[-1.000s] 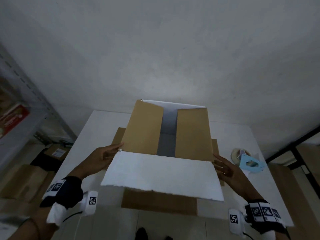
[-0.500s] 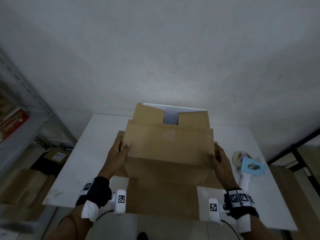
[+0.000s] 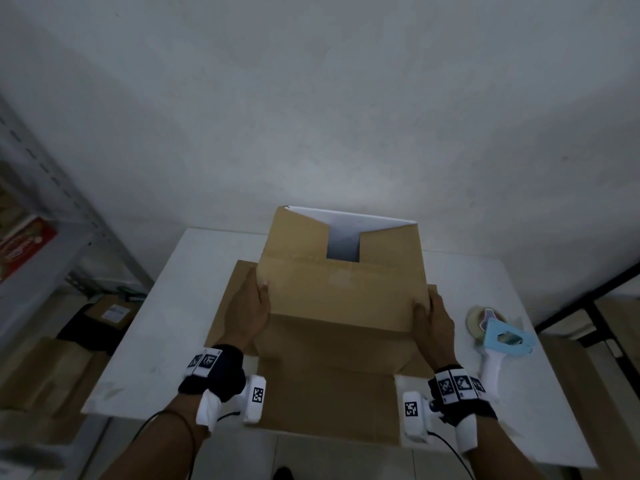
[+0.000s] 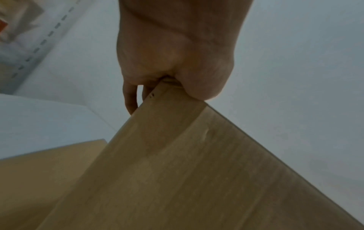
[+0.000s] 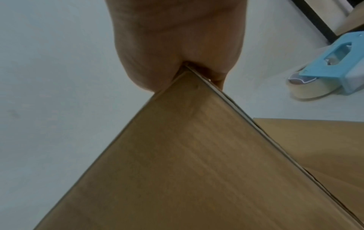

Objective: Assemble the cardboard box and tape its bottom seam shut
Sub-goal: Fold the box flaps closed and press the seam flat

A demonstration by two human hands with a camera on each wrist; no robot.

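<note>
On the white desk [image 3: 166,341] a cardboard box [image 3: 341,296] is standing with its open end up, near the middle, and a flat brown sheet of cardboard [image 3: 329,410] is lying under it and sticking out over the near edge. Two brown flaps are lying folded across the top of the box, a gap between them is showing the pale inside, and the near flap is being folded over them. The left hand [image 3: 247,310] is gripping the left corner of that flap; in the left wrist view its thumb is lying on top and its fingers [image 4: 130,98] are curling underneath, pinching the cardboard. The right hand [image 3: 434,323] is holding the right corner in the same way, thumb above and fingers [image 5: 218,82] below the edge. Well to the right of the box, a light blue tape dispenser [image 3: 498,341] with a white handle is lying on the desk, apart from both hands.
</note>
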